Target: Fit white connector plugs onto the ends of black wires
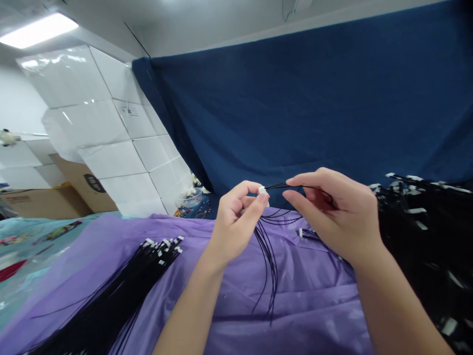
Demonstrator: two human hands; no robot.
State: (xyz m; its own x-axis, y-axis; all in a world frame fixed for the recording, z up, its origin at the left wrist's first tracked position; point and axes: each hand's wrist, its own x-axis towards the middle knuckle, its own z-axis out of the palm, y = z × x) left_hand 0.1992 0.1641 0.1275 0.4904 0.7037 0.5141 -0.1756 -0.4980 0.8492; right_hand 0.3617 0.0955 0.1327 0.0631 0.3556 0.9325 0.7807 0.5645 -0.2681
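Near the middle of the view, my left hand (234, 222) pinches a small white plug connector (262, 190) between thumb and forefinger. Thin black wires (276, 186) run from that connector across to my right hand (338, 214), whose curled fingers hold them; the thumb and forefinger tips sit slightly apart there. More loose black wires (269, 256) dangle below my left hand. Another white connector (301, 232) on black wires lies on the purple cover, just under my right hand. What the inner fingers of both hands hold is partly hidden.
A thick bundle of black wires (111, 291) with white connectors lies on the purple cover (306, 305) at left. At right is a large dark heap of similar wires (424, 256). White boxes (107, 118) in clear wrap and a blue cloth (295, 108) stand behind.
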